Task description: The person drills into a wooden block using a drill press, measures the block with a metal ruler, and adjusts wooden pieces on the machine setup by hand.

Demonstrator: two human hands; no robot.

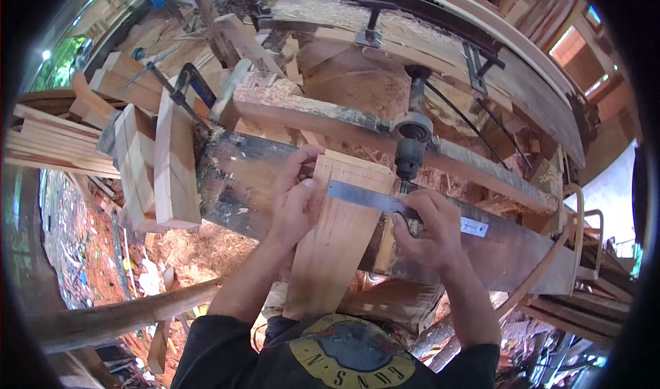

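Pinches steel ruler (pixel 364 198) at R end in narrow grip of R hand (pixel 434 229), long axis crosswise on board (pixel 333 245) nr far end, and holds board's L edge w/ L hand (pixel 292 202), w/ overhang past near edge of surface (pixel 491 255).

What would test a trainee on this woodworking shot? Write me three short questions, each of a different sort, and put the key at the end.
1. Multiple choice: What do the fingers of the right hand pinch?
a) a hammer
b) a metal ruler
c) a paintbrush

2. True or false: The left hand touches the left edge of the wooden board.

3. Short answer: Which hand is nearer the drill chuck, the left or the right?

Key: 1 b; 2 true; 3 right
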